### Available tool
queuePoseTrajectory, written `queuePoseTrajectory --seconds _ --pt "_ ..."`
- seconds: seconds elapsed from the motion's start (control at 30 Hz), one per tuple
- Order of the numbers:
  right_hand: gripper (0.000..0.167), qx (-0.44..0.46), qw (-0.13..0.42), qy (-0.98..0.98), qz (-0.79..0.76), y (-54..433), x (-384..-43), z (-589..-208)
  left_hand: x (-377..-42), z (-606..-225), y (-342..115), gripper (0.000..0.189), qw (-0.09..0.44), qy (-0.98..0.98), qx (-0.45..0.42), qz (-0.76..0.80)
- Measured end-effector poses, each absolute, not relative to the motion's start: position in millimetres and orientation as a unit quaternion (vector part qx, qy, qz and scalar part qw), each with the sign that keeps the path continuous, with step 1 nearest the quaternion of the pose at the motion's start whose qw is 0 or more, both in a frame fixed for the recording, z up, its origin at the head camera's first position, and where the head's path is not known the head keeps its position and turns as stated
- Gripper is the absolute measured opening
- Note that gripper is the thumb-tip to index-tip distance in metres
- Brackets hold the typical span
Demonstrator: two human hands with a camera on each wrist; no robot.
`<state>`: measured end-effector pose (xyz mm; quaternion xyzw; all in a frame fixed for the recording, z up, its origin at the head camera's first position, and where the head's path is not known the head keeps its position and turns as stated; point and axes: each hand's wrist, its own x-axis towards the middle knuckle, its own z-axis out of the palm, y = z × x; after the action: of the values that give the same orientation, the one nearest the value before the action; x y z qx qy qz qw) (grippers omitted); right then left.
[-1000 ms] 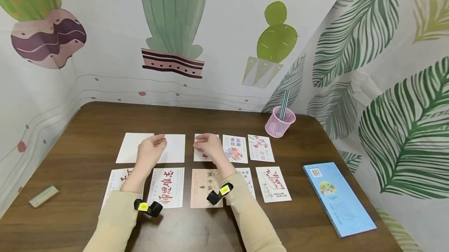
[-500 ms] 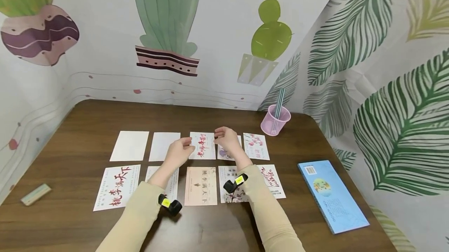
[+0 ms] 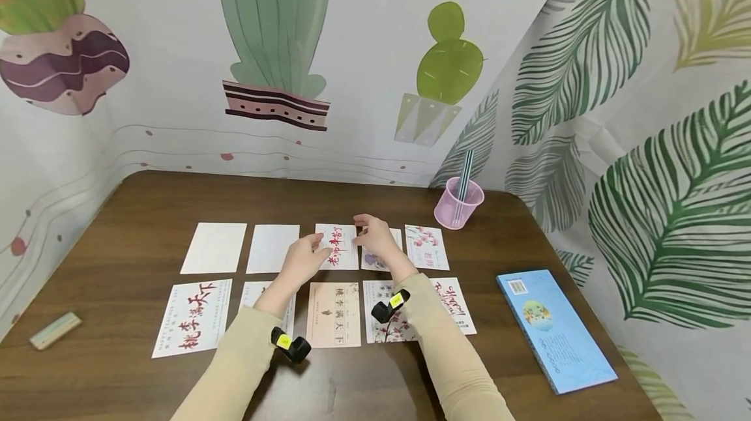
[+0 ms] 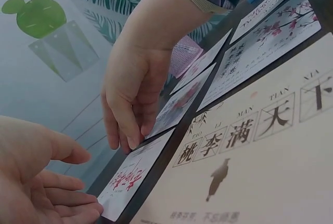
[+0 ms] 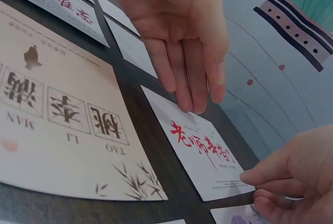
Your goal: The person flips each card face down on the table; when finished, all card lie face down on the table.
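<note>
In the back row on the table lies a white card with red Chinese lettering (image 3: 342, 253), flat on the wood. My left hand (image 3: 302, 258) is at its left edge, and the right wrist view shows those straight fingers (image 5: 196, 89) reaching down to the card. At the opposite edge is my right hand (image 3: 378, 238), its thumb and fingers relaxed close to the card's corner. Part of a flowered card (image 3: 375, 261) is hidden under the right hand. Nearest in front lies a peach card with boxed characters (image 3: 334, 315).
Two blank white cards (image 3: 214, 248) lie at the back left, a pink flower card (image 3: 427, 247) at the back right. Other printed cards (image 3: 193, 318) form a front row. Around them are a pink pen cup (image 3: 459, 204), a blue box (image 3: 556, 332) and an eraser-like block (image 3: 55, 331).
Both hands have moved right: the left from the blank cards to the red-lettered card's left edge, the right from over that card to its right edge. The lettering is now uncovered.
</note>
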<state>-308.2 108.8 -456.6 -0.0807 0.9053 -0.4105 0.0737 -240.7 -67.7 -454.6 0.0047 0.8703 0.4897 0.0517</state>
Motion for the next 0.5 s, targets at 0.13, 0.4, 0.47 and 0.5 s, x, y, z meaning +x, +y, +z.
queuePoseTrajectory --seconds 0.13,0.4,0.47,0.5 --pt "0.051 -0.083 0.080 0.903 -0.413 106.7 -309.1 -457.2 -239.6 -456.5 -68.8 0.050 0.045 0.869 0.009 0.493" --pt "0.048 -0.054 0.082 0.881 -0.462 107.0 -309.7 -453.1 -239.4 -457.0 -70.1 0.050 0.038 0.866 0.021 0.498" --pt "0.050 -0.049 0.082 0.871 -0.482 107.1 -308.2 -452.3 -239.4 -457.7 -69.8 0.050 0.036 0.867 0.025 0.496" --pt "0.051 -0.047 0.083 0.865 -0.493 107.2 -307.1 -452.2 -239.3 -457.7 -69.8 0.051 0.037 0.866 0.024 0.498"
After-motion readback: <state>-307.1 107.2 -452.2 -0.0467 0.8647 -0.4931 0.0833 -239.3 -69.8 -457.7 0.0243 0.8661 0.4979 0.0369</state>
